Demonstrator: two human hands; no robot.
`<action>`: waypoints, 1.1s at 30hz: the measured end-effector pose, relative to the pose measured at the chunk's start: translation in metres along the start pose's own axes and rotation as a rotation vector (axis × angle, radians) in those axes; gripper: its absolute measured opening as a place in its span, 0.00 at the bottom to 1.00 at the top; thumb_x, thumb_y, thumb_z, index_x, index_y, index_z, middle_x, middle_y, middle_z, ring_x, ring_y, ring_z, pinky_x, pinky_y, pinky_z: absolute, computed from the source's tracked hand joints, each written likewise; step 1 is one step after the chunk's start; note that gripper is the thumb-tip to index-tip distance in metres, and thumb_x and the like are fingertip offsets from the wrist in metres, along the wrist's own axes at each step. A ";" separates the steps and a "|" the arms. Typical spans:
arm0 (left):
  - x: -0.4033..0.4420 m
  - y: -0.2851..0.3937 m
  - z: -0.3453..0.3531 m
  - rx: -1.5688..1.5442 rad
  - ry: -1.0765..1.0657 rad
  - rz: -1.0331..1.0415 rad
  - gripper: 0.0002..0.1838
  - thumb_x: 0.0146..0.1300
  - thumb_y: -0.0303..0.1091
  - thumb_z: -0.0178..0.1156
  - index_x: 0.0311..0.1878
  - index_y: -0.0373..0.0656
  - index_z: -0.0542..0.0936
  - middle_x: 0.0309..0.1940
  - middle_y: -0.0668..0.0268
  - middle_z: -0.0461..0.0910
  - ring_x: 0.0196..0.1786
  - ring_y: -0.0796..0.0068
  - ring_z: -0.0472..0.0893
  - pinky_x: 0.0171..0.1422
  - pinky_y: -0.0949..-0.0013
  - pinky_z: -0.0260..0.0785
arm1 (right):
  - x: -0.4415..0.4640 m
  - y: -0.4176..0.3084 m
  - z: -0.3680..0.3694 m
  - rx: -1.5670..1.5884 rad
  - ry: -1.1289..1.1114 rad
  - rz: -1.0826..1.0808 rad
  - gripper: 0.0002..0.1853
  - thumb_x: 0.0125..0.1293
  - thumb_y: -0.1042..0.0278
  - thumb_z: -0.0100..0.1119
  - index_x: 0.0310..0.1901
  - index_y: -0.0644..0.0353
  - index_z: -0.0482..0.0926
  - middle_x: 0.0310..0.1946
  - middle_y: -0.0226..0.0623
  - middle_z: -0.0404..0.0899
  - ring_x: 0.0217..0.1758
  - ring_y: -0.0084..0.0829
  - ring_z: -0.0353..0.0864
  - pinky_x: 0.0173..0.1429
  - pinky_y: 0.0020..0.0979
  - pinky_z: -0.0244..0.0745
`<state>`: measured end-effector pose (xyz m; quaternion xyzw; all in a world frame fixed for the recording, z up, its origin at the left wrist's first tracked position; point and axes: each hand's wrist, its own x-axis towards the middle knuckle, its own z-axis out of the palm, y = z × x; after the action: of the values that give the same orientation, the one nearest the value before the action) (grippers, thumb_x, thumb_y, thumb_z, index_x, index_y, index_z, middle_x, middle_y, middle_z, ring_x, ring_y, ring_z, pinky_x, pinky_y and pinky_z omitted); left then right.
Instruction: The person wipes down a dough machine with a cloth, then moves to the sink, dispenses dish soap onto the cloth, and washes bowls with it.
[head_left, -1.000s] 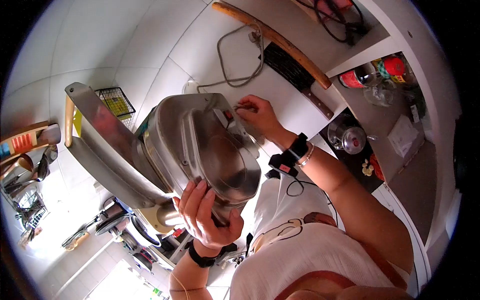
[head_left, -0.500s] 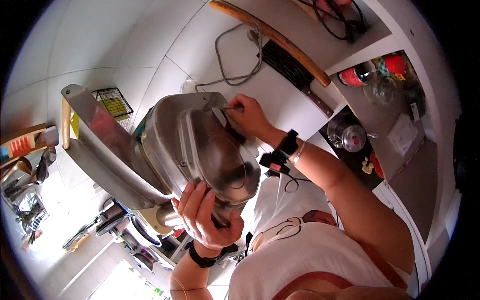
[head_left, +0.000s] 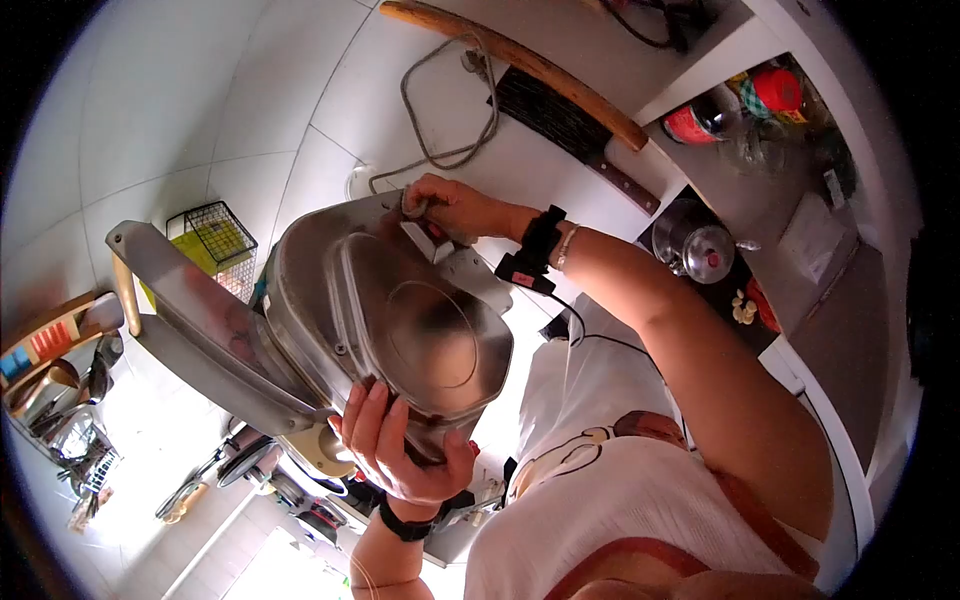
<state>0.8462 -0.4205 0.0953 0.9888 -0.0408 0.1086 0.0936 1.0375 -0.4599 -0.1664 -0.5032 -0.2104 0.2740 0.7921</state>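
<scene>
A stainless-steel appliance [head_left: 440,330] with a rounded, embossed casing fills the middle, tilted in front of me. A long metal trough-like piece [head_left: 215,315] extends from its left side. My left hand [head_left: 405,445] grips the casing's lower edge, fingers on the metal and thumb on the near side. My right hand [head_left: 455,208] is closed at the upper rim, pinching a small greyish piece too unclear to name. Just below those fingers is a rectangular fitting [head_left: 428,240] with a bit of red. The fingertips partly hide the rim.
A cleaver [head_left: 560,125] and a curved wooden stick [head_left: 520,60] lie beyond the appliance, near a grey power cord [head_left: 408,110]. Bottles [head_left: 690,122] stand in the right-hand shelf. A lidded pot [head_left: 705,250] is below it. A wire basket [head_left: 220,235] hangs on the tiled wall.
My right hand has moved up and left along the casing to the upper rim, uncovering the rectangular fitting. My left hand keeps its grip on the lower edge. The view has shifted slightly.
</scene>
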 end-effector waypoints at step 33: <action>-0.002 0.003 -0.001 0.081 -0.026 -0.010 0.27 0.62 0.48 0.50 0.58 0.39 0.65 0.58 0.56 0.66 0.64 0.57 0.63 0.70 0.51 0.45 | 0.002 -0.035 0.012 -0.216 -0.123 -0.137 0.09 0.51 0.88 0.50 0.30 0.62 0.74 0.32 0.34 0.70 0.45 0.32 0.71 0.46 0.29 0.69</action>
<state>0.8440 -0.4231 0.0965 0.9933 -0.0327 0.0969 0.0533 1.0397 -0.4623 -0.1290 -0.5524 -0.3205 0.2254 0.7358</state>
